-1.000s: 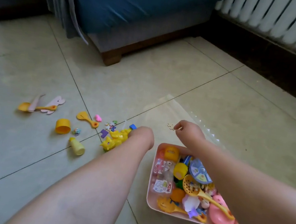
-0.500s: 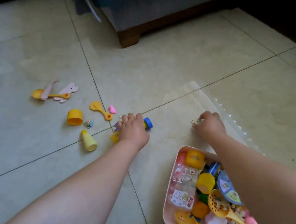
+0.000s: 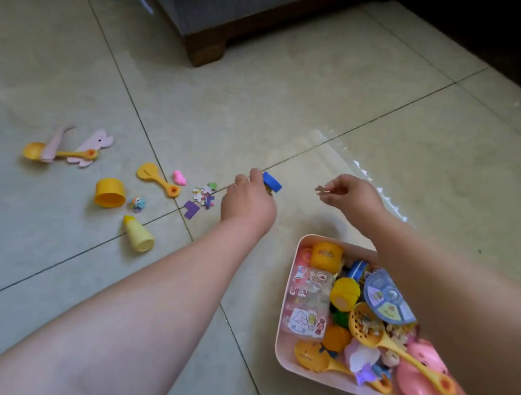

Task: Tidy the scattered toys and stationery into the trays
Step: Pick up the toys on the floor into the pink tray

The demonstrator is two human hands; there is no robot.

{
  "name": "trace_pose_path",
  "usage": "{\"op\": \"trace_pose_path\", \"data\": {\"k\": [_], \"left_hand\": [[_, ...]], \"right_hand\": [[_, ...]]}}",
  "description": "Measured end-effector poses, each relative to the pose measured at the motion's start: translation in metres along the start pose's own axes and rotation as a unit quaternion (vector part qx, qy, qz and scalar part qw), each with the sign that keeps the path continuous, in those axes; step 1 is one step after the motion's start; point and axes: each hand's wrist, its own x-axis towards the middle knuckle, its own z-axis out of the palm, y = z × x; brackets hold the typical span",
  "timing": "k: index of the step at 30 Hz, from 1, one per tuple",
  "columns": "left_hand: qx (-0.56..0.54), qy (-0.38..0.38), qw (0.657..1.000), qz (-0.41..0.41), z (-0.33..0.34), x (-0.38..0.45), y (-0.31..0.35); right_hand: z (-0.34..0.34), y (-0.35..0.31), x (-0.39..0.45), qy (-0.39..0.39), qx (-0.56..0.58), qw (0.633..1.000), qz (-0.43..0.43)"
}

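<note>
Head view now looks further down than half a second ago, so the sofa has slid toward the top edge. The left hand [image 3: 248,204] was flat down on the floor over the yellow toys; it is now lifted, fingers curled round a blue piece [image 3: 272,181] with a bit of yellow showing below it. The yellow toys it covered are gone from the floor, leaving the puzzle bits [image 3: 204,194] and a purple piece [image 3: 190,209] where they lay. The right hand [image 3: 350,196] has come up off the clear plastic sheet [image 3: 333,160] and pinches a small tan puzzle piece [image 3: 321,190] between thumb and fingertip, above the floor and beyond the far end of the pink tray [image 3: 286,303].

That tray sits on the sheet, piled with toys: an orange tub, yellow ladles, a blue disc, a pink pig.

Scattered toys lie on the floor to the left, unmoved: a yellow spoon [image 3: 159,179], a pink eraser [image 3: 179,177], an orange cup [image 3: 110,192] on its side, a small round figure [image 3: 137,203] just beside it, a pale yellow bottle [image 3: 138,235], and farther left another spoon [image 3: 59,152] across two pink cutouts.

Pale glossy floor tiles [image 3: 299,96] with dark grout lines run to a blue sofa [image 3: 212,2] on a wooden foot at the top.
</note>
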Motion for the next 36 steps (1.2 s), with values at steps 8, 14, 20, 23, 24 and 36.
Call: {"op": "trace_pose_path", "data": {"k": [8,14,20,23,24,36], "left_hand": [[-0.091,-0.242,0.963,-0.071,-0.029,-0.031,0.074],[-0.081,-0.313,0.943,-0.078,-0.035,-0.06,0.076],[-0.106,-0.26,0.953,-0.114,-0.025,-0.071,0.054],[-0.1,-0.214,0.965,-0.113,-0.029,-0.068,0.041],[-0.1,-0.204,0.966,-0.12,-0.032,-0.067,0.037],[0.059,-0.196,0.95,-0.235,-0.033,-0.058,-0.041]], "right_hand": [[-0.042,0.003,-0.047,-0.232,-0.243,0.941,0.042],[-0.035,0.015,-0.053,-0.172,-0.293,0.94,0.018],[-0.012,0.007,-0.043,-0.124,-0.296,0.947,-0.007],[0.012,-0.009,-0.035,-0.115,-0.3,0.946,-0.032],[0.021,-0.017,-0.034,-0.117,-0.302,0.945,-0.041],[0.148,-0.106,-0.014,-0.29,-0.182,0.934,-0.105]]}}
